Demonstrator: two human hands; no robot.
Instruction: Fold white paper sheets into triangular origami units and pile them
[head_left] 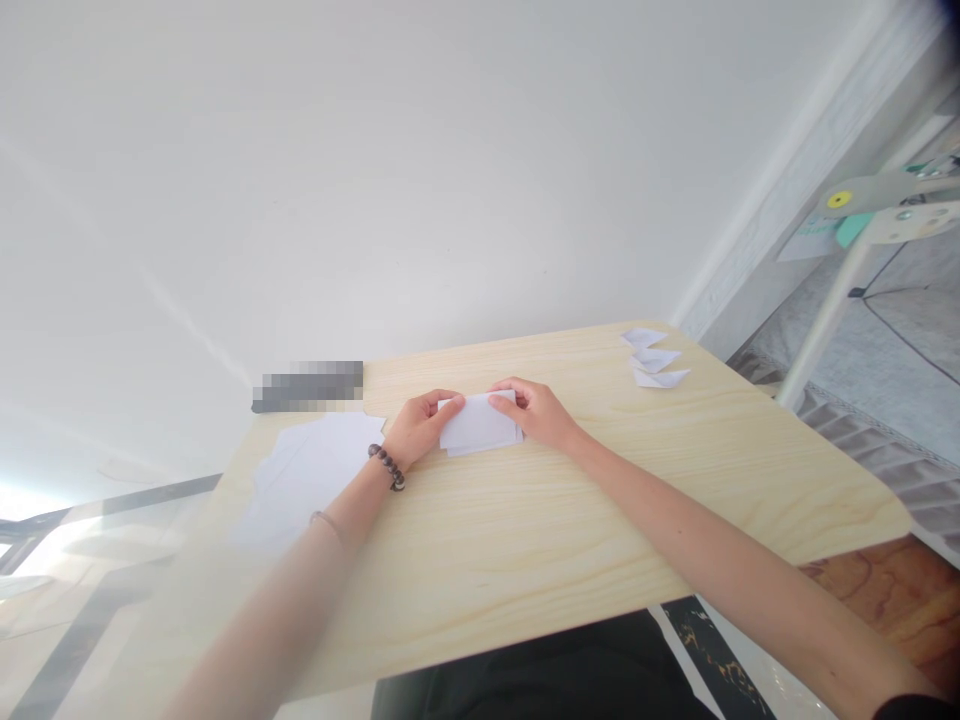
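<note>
Mid-fold: white folded paper rectangle [480, 425] flat on pale wooden tabletop [600, 520], left hand [420, 425] and right hand [536, 412] each pinching an upper corner; three small folded white paper shapes [654, 360] apparently finished, far right; loose flat white sheets [307, 475] unfolded, left.

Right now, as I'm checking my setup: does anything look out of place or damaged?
Nothing spilled or torn. The left hand and right hand hold the folded paper. Only the loose sheets lie unevenly fanned, and three folded pieces sit close to the table edge.
</note>
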